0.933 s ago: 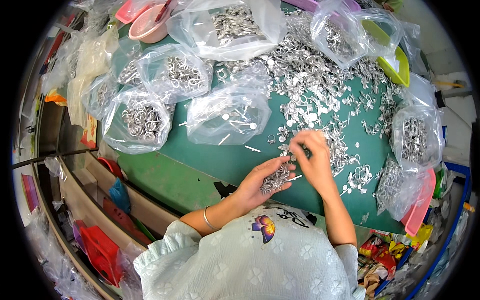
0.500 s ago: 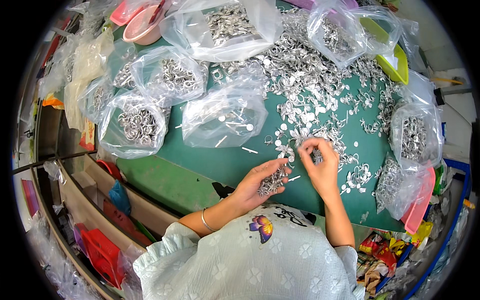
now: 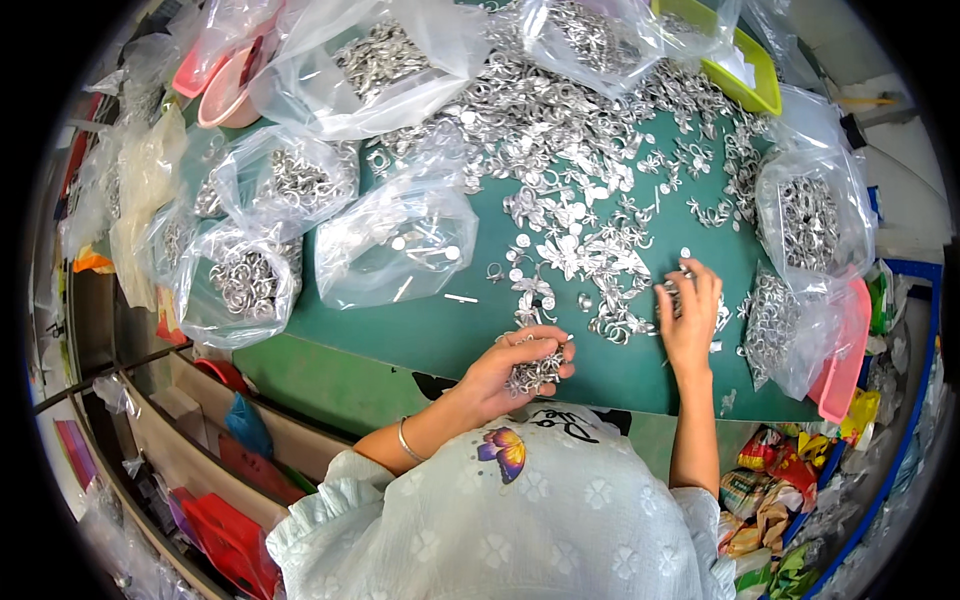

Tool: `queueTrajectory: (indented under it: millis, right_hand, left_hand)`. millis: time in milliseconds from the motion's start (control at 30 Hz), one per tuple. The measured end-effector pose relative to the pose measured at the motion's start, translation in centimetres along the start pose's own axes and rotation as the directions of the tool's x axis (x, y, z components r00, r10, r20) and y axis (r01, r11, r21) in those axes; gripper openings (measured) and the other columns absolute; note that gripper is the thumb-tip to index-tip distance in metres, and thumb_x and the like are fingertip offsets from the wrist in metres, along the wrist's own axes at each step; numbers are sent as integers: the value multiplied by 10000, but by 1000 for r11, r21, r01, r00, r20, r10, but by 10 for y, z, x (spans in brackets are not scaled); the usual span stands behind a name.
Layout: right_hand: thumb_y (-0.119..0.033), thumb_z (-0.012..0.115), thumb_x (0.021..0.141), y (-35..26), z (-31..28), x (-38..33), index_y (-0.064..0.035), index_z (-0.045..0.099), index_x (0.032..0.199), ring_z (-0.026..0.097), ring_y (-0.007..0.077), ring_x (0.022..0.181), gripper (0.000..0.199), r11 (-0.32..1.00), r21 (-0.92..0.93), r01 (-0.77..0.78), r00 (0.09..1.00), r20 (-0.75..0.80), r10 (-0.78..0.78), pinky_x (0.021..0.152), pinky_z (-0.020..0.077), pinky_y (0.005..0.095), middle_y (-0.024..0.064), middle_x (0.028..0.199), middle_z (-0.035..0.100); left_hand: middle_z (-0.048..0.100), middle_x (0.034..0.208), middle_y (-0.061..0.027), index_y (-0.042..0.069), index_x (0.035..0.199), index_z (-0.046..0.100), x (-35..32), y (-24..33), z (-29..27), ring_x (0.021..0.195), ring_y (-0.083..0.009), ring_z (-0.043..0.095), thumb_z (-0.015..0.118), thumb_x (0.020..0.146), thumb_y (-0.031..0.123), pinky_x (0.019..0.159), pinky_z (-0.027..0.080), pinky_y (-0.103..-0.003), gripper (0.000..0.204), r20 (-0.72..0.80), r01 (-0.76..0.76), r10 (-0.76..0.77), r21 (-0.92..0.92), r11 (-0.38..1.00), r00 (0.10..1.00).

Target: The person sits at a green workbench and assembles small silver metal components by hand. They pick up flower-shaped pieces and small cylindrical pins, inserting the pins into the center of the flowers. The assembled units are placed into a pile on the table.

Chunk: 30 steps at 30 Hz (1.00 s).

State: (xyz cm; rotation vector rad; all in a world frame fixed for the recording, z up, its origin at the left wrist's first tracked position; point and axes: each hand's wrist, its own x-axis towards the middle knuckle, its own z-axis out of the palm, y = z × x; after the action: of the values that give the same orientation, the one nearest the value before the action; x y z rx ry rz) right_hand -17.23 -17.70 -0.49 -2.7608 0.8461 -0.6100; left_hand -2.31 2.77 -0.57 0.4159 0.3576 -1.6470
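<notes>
Near the table's front edge, my left hand (image 3: 507, 372) is cupped around a handful of small silver metal pieces (image 3: 533, 373), its fingers curled over them. Farther right, my right hand (image 3: 688, 318) rests over a small heap of silver metal pieces (image 3: 722, 313), its fingers apart and slightly bent. The palm hides part of that heap. Between and beyond both hands lie many loose silver castings (image 3: 570, 245), some shaped like flowers, leaves and rings, spreading back into a large pile (image 3: 560, 115). A thin pale stick-like piece (image 3: 461, 298) lies on the green tabletop (image 3: 400, 330).
Clear plastic bags of silver rings and pieces stand at left (image 3: 245, 285), at the back (image 3: 380, 60) and at right (image 3: 808, 220). A yellow-green tray (image 3: 755, 85) sits at the back right, a pink tray (image 3: 845, 350) at the right edge. Open drawers (image 3: 200, 450) are lower left.
My right hand has moved right, from a pinch over the loose castings to the small heap, its fingers spreading. My left hand still holds its handful. The whole view has shifted slightly.
</notes>
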Motion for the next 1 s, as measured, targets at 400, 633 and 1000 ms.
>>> queueTrajectory:
  millis: [400, 633, 1000]
  right_hand:
    - [-133, 650, 711, -28, -10, 10, -56, 571, 922, 455, 231, 950, 239, 999, -29, -28, 994, 108, 31, 847, 285, 396, 55, 969, 521]
    - [-98, 625, 731, -5, -18, -1, -37, 553, 808, 496, 249, 842, 122, 972, -144, -183, 982, -74, 174, 817, 302, 396, 81, 870, 552]
    - [-25, 609, 721, -25, 2, 7, -27, 578, 815, 493, 223, 761, 99, 941, 336, -40, 988, 156, -13, 708, 367, 331, 71, 789, 547]
  left_hand:
    - [522, 809, -125, 15, 773, 568, 15, -18, 28, 747, -246, 568, 421, 898, 312, 539, 508, -284, 354, -264, 109, -117, -47, 993, 957]
    - [466, 726, -83, 40, 732, 551, 18, -19, 14, 658, -186, 475, 441, 890, 297, 454, 394, -246, 322, -21, 223, -225, -58, 973, 974]
    - [543, 814, -101, 26, 973, 533, 18, -22, 7, 747, -189, 546, 454, 890, 276, 527, 470, -265, 275, 30, 196, -195, -50, 979, 980]
